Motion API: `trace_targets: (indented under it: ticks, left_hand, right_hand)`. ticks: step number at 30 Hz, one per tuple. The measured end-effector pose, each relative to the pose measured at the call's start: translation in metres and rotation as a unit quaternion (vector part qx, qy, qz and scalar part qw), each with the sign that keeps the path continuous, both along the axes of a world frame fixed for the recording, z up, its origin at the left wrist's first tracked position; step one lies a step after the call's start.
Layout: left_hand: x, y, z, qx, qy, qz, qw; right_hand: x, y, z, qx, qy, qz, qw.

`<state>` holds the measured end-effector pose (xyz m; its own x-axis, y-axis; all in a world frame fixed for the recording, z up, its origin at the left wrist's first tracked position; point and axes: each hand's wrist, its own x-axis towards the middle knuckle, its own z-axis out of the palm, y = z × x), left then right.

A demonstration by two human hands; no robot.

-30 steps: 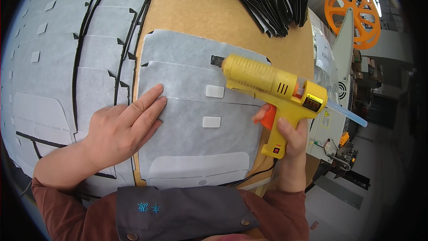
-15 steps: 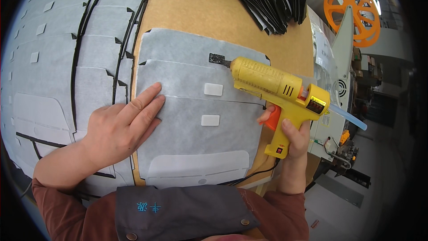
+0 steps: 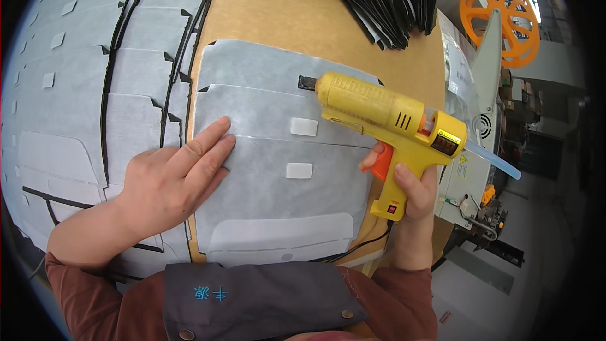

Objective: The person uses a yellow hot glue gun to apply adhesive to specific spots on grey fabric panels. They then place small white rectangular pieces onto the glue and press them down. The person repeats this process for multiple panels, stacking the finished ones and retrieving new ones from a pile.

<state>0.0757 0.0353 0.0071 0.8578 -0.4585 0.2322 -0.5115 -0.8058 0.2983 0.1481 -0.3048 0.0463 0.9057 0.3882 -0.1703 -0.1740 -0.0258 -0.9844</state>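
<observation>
In my right hand (image 3: 418, 194) is a yellow hot glue gun (image 3: 372, 104), with a finger on its orange trigger (image 3: 381, 161). A translucent glue stick (image 3: 494, 160) juts from its rear. The nozzle end covers part of a small black rectangle (image 3: 305, 82) on the topmost strip of several overlapping grey-white fabric panels (image 3: 271, 196). Two small white rectangular pads (image 3: 303, 127) sit on the panels below the gun. My left hand (image 3: 170, 180) lies flat with fingers stretched out, fingertips on the left part of these panels.
More overlapping grey-white panels (image 3: 69, 101) with black edges and white pads spread across the left. A stack of black-edged sheets (image 3: 385, 0) lies at the far side of the brown table (image 3: 265, 0). An orange reel (image 3: 499, 19) and a machine stand at right. The gun's black cord (image 3: 363, 244) runs along the near edge.
The glue gun has shifted slightly left, bringing its nozzle onto the black rectangle. My right hand moved with it, and my left hand stayed in place.
</observation>
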Motion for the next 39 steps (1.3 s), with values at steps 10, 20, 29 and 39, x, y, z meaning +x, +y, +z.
trace_targets:
  ticks: [10, 20, 29, 39]
  left_hand:
    - [0.0, 0.0, 0.0, -0.003, 0.006, 0.003, 1.0]
    - [0.0, 0.0, 0.0, 0.001, 0.002, 0.0, 1.0]
    - [0.0, 0.0, -0.001, 0.004, 0.004, 0.0, 1.0]
    - [0.0, -0.001, -0.001, -0.002, 0.003, 0.002, 1.0]
  right_hand:
    - [0.002, -0.007, -0.004, -0.007, -0.006, -0.019, 1.0]
    - [0.0, -0.011, -0.004, -0.013, -0.008, -0.037, 0.999]
    - [-0.004, -0.012, -0.005, -0.019, -0.023, -0.03, 0.999]
    - [-0.006, -0.013, -0.001, -0.041, -0.004, -0.044, 0.998]
